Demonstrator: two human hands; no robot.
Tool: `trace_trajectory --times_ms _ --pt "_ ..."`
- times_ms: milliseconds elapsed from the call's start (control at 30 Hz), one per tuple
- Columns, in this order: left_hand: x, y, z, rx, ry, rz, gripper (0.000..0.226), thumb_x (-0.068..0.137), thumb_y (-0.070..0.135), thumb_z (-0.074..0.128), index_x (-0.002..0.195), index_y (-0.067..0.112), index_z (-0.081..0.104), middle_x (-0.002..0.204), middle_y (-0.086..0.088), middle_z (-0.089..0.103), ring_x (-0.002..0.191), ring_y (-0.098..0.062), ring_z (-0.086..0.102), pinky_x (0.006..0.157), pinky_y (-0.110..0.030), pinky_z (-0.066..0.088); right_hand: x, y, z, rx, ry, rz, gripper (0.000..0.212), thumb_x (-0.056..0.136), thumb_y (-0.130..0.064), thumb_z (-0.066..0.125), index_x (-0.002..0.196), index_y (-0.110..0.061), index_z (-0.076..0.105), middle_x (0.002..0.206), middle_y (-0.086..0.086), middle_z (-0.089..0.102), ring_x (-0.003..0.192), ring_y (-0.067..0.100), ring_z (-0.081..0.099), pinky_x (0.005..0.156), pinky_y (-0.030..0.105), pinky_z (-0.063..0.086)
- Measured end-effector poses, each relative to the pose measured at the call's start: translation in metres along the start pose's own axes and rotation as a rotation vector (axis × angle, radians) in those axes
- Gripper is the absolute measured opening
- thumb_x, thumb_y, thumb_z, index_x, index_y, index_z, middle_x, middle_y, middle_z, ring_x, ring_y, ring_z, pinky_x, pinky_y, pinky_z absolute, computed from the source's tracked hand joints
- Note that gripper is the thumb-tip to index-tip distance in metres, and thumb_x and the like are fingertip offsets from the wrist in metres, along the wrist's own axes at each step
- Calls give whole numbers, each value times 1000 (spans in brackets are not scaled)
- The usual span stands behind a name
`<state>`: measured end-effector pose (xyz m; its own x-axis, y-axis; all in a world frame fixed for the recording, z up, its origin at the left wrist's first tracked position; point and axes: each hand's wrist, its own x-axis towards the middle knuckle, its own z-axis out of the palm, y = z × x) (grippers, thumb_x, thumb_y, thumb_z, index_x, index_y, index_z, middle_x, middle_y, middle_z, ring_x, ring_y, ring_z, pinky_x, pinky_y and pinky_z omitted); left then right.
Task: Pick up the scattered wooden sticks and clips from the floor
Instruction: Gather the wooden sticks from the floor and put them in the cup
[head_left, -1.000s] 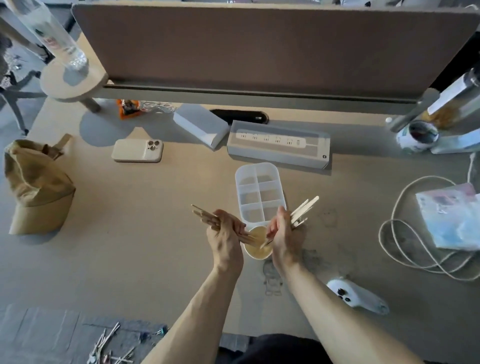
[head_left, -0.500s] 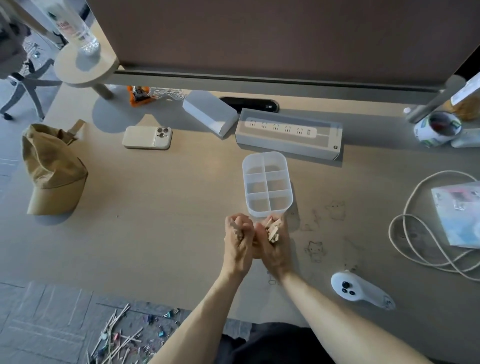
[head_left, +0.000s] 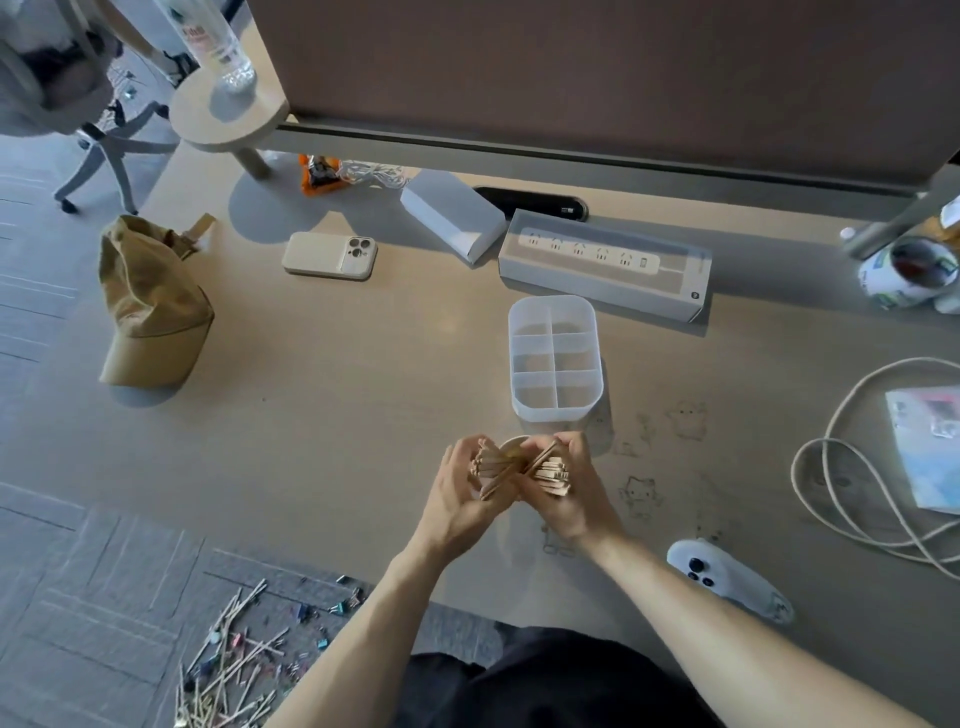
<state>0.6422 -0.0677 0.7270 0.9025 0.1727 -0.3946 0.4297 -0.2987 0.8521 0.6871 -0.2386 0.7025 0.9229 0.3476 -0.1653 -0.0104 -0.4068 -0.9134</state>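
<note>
Over the desk, my left hand (head_left: 457, 493) and my right hand (head_left: 571, 488) meet and together grip a bundle of wooden sticks (head_left: 511, 467), whose ends fan out between the palms. A small round cup (head_left: 511, 446) sits just behind the bundle, mostly hidden. Beyond it stands a white divided organiser box (head_left: 553, 364) with nothing in its compartments. On the grey carpet at the lower left lies a scattered pile of wooden sticks (head_left: 228, 670) mixed with small coloured binder clips (head_left: 340, 605).
On the desk are a tan cap (head_left: 150, 306), a phone (head_left: 330, 255), a white carton (head_left: 452, 215), a boxed power strip (head_left: 605, 265), a white controller (head_left: 727, 577), a coiled cable (head_left: 852, 499), a mug (head_left: 909, 273). A chair base (head_left: 111, 156) stands at the left.
Both hands, earlier apart with sticks in each, came together and now hold one bundle. The view moved back and right, showing more of the sticks on the floor.
</note>
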Motion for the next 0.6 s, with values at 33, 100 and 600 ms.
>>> trace_trajectory --times_ms 33,100,600 --pt "0 -2 -2 -13 -9 -31 39 70 38 76 102 31 56 100 7 65 93 -12 64 78 -35 55 1 -2 1 6 -16 -3 46 73 -57 72 113 -40 58 109 -5 45 93 4 60 83 35 55" --pt "-2 -5 -6 -17 -18 -75 32 68 32 75 96 31 59 90 7 69 81 -13 66 70 -39 55 3 -6 1 -3 -79 -27 56 70 -57 74 118 -31 59 107 -1 50 99 -2 54 86 22 48" --pt "-42 -29 -110 -303 500 -318 6 91 16 67 85 13 66 71 -2 69 63 -18 64 74 -48 59 50 -70 117 -191 -431 -118 56 76 -37 80 125 -20 59 107 2 58 98 15 55 80 18 39"
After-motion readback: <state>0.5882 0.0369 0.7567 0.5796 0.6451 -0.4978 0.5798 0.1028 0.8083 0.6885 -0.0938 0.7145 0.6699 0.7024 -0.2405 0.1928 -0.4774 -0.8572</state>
